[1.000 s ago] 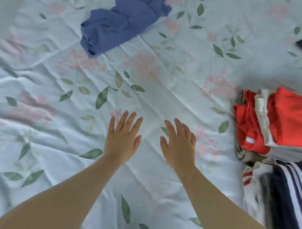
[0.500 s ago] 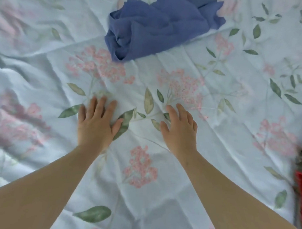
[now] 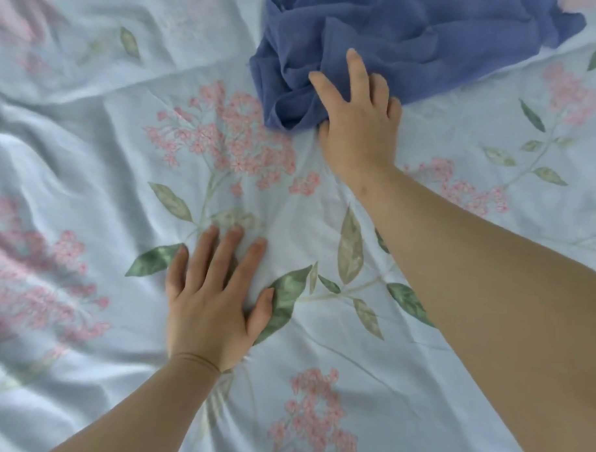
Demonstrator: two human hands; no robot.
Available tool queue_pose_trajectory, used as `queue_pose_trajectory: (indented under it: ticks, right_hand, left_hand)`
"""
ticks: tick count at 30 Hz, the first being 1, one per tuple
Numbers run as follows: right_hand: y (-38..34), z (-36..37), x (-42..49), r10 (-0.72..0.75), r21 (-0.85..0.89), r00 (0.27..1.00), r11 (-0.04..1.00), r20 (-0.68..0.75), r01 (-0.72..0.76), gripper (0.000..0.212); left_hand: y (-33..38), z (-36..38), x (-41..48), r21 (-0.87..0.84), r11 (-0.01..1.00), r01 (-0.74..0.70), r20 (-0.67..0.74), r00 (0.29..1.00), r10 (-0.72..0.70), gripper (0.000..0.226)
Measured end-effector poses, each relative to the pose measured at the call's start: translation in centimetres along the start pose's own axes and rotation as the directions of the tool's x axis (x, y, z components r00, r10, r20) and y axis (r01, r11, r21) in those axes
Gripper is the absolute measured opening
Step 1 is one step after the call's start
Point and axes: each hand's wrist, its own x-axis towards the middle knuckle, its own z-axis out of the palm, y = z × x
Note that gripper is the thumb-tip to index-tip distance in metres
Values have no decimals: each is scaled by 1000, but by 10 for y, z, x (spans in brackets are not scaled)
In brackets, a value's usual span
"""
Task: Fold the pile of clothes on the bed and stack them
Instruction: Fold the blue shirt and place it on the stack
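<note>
The sheet on the bed lies loose and rumpled under both grips, so a tug may drag it up too. The blue cloth sits bunched just beyond the right grip, which pinches its near fold, fingers on top and thumb tucked beneath. Catching only one layer could leave the rest trailing. The left grip rests spread flat on the sheet, behind and left of the right grip.

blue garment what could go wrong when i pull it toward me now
1. The right hand seems to grip only the near edge of the crumpled blue garment, so it may drag over twisted and need extra straightening.
2. The thumb sits right at the wrinkled floral bedsheet, so it could pinch the sheet along with the cloth.
</note>
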Motion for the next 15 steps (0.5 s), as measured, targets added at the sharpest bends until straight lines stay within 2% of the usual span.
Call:
queue_pose_trajectory:
  ticks: [3,9,15]
  right_hand:
    - [0,-3,5,69,123,996,989,57,-75,24]
    - [17,-13,-68,115,312,993,945,-23,-102,19]
    - [22,-18,-187,141,393,989,908,36,-144,13]
  left_hand:
    - [-1,2,-1,5,1000,-12,-21,1000,12,50]
    - [1,-1,-2,-7,1000,-6,-34,999,6,49]
    - [4,-14,-5,-35,999,16,66,998,-14,48]
